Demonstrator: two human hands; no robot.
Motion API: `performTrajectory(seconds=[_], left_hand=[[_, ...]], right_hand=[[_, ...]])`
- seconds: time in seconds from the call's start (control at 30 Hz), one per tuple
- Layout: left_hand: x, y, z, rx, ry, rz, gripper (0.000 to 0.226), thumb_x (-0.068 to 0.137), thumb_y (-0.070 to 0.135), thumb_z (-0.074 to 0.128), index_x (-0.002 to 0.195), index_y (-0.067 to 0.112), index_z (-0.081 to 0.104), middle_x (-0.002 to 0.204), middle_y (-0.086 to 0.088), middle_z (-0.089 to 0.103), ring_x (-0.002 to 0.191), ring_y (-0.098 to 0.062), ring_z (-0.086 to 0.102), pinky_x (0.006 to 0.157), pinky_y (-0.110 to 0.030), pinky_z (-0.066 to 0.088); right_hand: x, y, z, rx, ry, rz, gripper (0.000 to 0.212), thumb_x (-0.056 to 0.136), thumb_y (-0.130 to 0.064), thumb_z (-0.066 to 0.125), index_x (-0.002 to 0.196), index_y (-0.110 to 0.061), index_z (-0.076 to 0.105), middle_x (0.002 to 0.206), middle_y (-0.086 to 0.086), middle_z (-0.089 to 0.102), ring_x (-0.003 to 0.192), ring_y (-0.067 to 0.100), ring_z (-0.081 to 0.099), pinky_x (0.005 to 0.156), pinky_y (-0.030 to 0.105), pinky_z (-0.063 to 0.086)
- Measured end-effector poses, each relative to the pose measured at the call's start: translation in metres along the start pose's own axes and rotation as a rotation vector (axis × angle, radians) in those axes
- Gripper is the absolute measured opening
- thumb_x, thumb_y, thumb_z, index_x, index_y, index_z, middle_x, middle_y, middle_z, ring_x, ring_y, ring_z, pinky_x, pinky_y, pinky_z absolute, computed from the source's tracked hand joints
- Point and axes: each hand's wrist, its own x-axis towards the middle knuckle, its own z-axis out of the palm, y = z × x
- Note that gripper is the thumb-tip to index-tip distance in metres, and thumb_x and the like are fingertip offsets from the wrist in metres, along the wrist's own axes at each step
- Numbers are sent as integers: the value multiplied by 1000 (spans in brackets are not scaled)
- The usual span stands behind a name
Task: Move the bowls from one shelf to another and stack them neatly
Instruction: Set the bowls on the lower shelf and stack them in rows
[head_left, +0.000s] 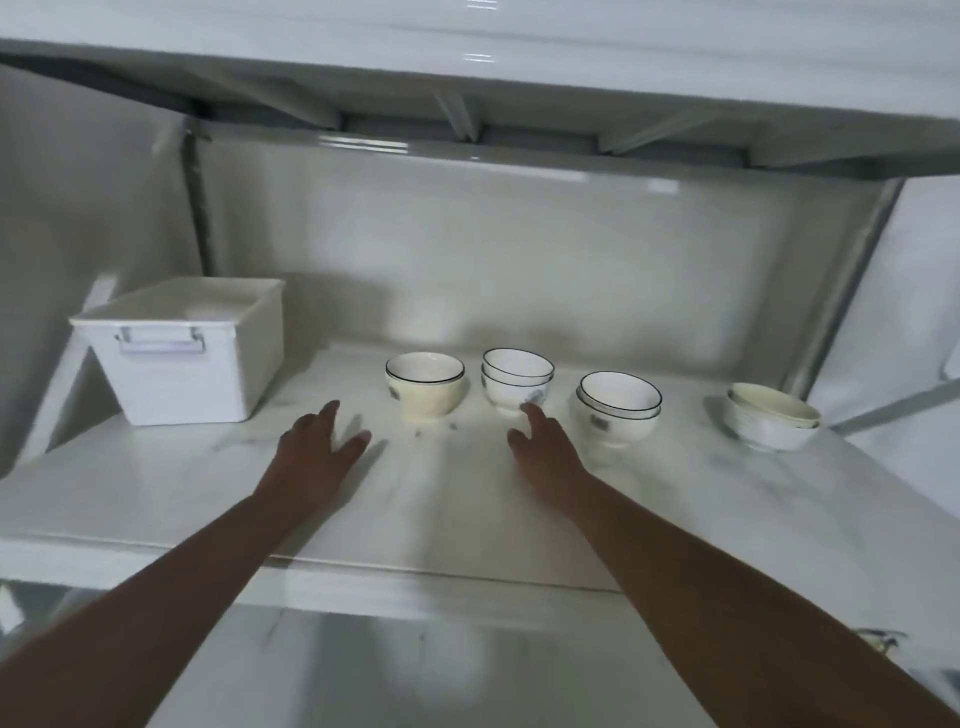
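Bowls sit in four small stacks along the back half of the shelf (156, 493), none lifted yet. From the left: cream stack (425, 387), then middle stack (517, 379), then rimmed stack (619, 408), then low wide stack (771, 418) near the right edge. Each looks like two or so nested bowls; exact count hard to tell. White plastic bin (182, 353) with a handle stands at the back left corner, apart from the bowls.

Left hand (317, 447) reaches over the shelf in front of the cream stack, fingers spread and straight, gripping nothing, not touching a bowl as far as I can see. Right hand (543, 447) reaches toward the middle stack, fingers extended and relaxed, index tip at or just short of the bottom bowl's foot; contact unclear from blur. It grips nothing either.

Progress judgement: early. All visible bowls are on this one shelf, in separate stacks rather than one neat pile. Whether this is the source or the target shelf cannot be told. Left to do, likely: grasp a stack, carry it, merge the stacks.

Surface: white shelf board with faint grey marbling, glossy, some smudges near the cream stack. Upper shelf (519, 93) overhangs with ribs underneath. Lower level shows below the front edge, blurred. Walls are white glossy panels; lighting is dim and greyish.
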Motion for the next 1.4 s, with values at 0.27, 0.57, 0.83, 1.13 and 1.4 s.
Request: performTrajectory(seconds=[0.27,0.57,0.83,1.13,1.4], left_hand=[[55,17,41,-122,-42,43,93,74,55,71,148,31,19,128,-16,50,120,-36,47,97,-41,40],[87,38,72,-439,7,128,105,40,47,85,133,23,44,125,5,53,104,-15,55,85,-24,42],[105,36,92,-423,179,111,50,50,20,92,83,29,55,97,2,62,83,-8,60,63,-8,44],[102,39,87,-289,252,80,47,51,35,88,67,31,44,82,2,55,67,-6,45,55,-18,30],[97,39,87,-306,260,100,46,51,33,88,78,30,51,98,1,55,83,-11,54,60,-11,34]], right_hand=[[29,6,1,188,149,39,73,82,-32,61,146,-24,25,120,11,55,98,31,60,74,31,45],[71,12,4,293,174,-7,94,70,-25,81,148,-25,29,119,5,49,99,13,51,75,18,41],[99,17,14,297,240,-1,68,59,-31,86,112,-28,44,107,3,52,86,15,52,60,11,34],[103,20,18,215,326,9,59,56,-41,85,89,-24,40,87,2,57,78,22,54,54,24,32],[97,16,13,237,344,30,58,56,-40,87,82,-20,39,77,-1,57,71,21,52,50,23,32]])
